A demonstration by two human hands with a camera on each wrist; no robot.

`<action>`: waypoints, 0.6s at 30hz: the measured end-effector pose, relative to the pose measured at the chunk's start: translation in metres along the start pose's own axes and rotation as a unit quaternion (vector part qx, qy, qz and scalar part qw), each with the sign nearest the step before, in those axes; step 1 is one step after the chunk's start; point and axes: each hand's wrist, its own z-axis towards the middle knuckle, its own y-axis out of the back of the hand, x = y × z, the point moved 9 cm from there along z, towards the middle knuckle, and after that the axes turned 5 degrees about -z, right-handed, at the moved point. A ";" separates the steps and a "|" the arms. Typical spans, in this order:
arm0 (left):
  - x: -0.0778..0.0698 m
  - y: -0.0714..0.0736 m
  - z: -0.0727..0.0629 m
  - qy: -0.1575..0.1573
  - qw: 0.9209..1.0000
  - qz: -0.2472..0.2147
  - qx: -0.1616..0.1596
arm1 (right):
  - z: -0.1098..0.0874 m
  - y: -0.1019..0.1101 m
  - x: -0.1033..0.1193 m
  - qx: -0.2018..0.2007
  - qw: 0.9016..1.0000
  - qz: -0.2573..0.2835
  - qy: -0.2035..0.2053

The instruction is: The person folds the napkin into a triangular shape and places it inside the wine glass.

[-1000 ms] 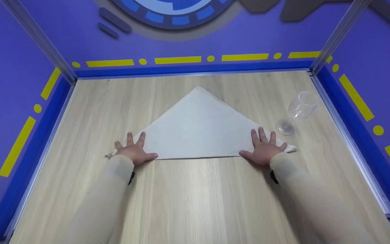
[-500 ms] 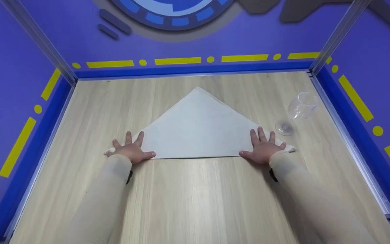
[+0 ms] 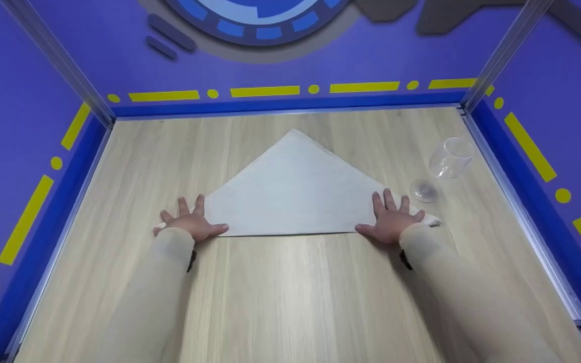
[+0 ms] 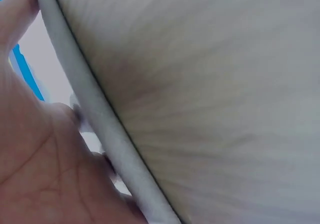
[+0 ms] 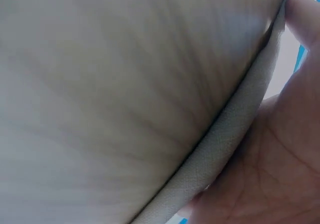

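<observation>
White cloth [image 3: 293, 191], mid-frame: touched with left hand [image 3: 190, 224] and right hand [image 3: 390, 224], splayed, unclenched. Noted clear wineglass [image 3: 450, 161], right of frame.

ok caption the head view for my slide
Left hand and right hand rest spread on a white cloth, a glass standing to the right.

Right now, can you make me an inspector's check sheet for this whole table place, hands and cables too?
Surface: pale wood-grain table, with bare wood showing in front of the cloth.
Job's things: white cloth triangle, lying with its point away from the person and its long edge near.
Clutter: clear stemmed glass, standing on the right, beyond the right hand.
Left hand: fingers spread, on the cloth's left end.
Right hand: fingers spread, on its right end.
Cables: none made out; dark fittings at lower right are unclear.
Surroundings: purple-blue walls with yellow dashes and dots.
</observation>
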 end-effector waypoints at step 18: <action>-0.063 -0.025 -0.009 -0.084 0.996 0.040 0.005 | 0.012 0.007 0.029 0.008 0.997 -0.009 0.076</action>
